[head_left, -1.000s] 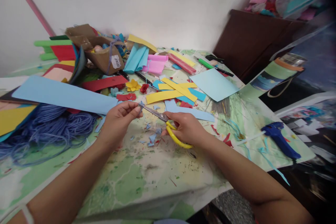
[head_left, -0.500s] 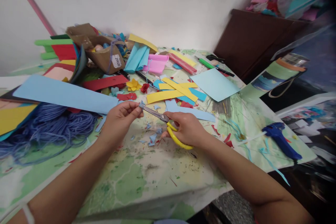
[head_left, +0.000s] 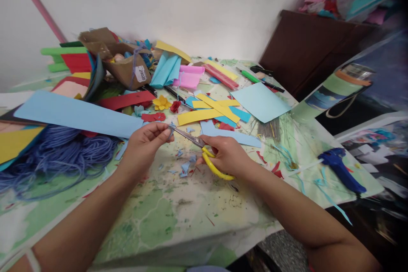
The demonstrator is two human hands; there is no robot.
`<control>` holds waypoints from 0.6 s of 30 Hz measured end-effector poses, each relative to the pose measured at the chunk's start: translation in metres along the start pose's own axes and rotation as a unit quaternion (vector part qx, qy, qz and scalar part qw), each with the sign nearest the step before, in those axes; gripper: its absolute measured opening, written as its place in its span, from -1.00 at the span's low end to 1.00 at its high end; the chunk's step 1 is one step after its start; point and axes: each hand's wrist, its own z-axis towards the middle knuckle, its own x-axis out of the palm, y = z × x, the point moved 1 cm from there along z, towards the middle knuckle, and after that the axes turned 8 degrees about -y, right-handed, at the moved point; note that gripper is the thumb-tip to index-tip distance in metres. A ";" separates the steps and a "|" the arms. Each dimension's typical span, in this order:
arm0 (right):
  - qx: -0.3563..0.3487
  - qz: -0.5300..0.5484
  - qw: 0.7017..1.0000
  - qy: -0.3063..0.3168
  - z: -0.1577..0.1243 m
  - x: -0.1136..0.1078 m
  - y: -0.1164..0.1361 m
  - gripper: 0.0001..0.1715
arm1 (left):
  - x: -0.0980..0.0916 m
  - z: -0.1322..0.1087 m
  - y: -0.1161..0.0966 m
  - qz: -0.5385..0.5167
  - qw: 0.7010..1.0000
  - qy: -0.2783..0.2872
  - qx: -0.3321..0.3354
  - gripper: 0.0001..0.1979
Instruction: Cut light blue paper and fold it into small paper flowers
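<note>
Your left hand (head_left: 143,146) is closed in a pinch, holding a tiny pale-blue paper scrap (head_left: 172,126) at its fingertips, right at the tip of the steel scissors with yellow plastic handles (head_left: 188,136). Your right hand (head_left: 227,156) is clenched around those handles, with the blades pointing toward your left hand. Below and between your hands lie small blue paper snippets (head_left: 185,169) on the map-printed worktop (head_left: 178,221). Beyond your right hand are long yellow paper strips (head_left: 207,110) and a light-blue paper strip (head_left: 229,137). A long light-blue paper sheet (head_left: 76,112) and a tangle of blue yarn (head_left: 54,157) sit left of your left hand.
</note>
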 end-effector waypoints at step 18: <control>-0.007 -0.018 1.000 0.006 0.000 -0.001 0.000 -0.38 | -0.001 0.001 0.002 0.027 1.000 0.006 0.006 -0.84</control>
